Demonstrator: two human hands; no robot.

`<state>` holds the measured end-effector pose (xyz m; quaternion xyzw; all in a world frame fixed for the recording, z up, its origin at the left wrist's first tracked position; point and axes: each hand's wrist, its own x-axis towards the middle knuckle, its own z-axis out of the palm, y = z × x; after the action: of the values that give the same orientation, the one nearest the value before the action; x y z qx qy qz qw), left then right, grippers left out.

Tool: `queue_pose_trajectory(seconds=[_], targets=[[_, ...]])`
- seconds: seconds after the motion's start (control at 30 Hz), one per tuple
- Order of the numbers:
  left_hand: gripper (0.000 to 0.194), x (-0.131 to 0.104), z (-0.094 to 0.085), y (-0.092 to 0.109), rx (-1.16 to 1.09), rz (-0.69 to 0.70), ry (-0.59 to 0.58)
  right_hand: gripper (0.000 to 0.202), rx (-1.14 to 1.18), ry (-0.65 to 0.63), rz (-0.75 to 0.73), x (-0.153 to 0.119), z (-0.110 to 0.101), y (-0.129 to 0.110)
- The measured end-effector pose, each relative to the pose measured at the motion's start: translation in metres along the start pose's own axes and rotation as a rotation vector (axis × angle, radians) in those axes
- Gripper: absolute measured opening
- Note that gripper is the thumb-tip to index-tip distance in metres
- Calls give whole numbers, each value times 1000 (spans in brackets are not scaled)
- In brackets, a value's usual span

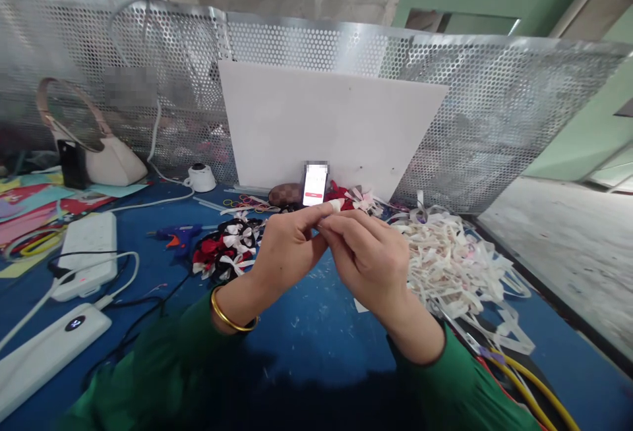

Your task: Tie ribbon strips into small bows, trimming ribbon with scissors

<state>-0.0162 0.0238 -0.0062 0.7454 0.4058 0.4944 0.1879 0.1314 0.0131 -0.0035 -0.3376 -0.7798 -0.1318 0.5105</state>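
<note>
My left hand [291, 241] and my right hand [370, 250] meet above the middle of the blue table [306, 332], fingertips pinched together. A small white piece [337, 205] shows at the left fingertips; whether it is ribbon or a wrap on a finger is unclear. What the pinched fingers hold is too small and hidden to name. Left of the hands lies a pile of red, black and white bows [225, 246]. To the right is a heap of loose white ribbon strips [452, 256]. Behind the hands stands a lit phone [315, 184].
A blue glue gun [180, 236], a power strip [89, 253], a white power bank [54, 352] and cables occupy the left. A white handbag [116, 161] stands farther back. Scissors [459, 332] lie at right. A white board [326, 128] leans on a perforated metal screen [469, 128].
</note>
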Motion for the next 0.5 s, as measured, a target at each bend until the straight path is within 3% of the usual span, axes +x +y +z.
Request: queue_pose_trajectory(seconds=[0.17,0.27,0.37,0.5], targets=[[38,2,-1,0,-126,-22,-32,22,11,-135,-3,5,-12,0],[42,3,-6,3,-215,-75,-46,21,134,-156,-7,8,-15,1],[40,3,-10,8,-285,-105,-53,21,451,-98,119,7,-15,4],[39,5,-10,11,-434,-183,-110,19,919,139,334,5,-11,12]])
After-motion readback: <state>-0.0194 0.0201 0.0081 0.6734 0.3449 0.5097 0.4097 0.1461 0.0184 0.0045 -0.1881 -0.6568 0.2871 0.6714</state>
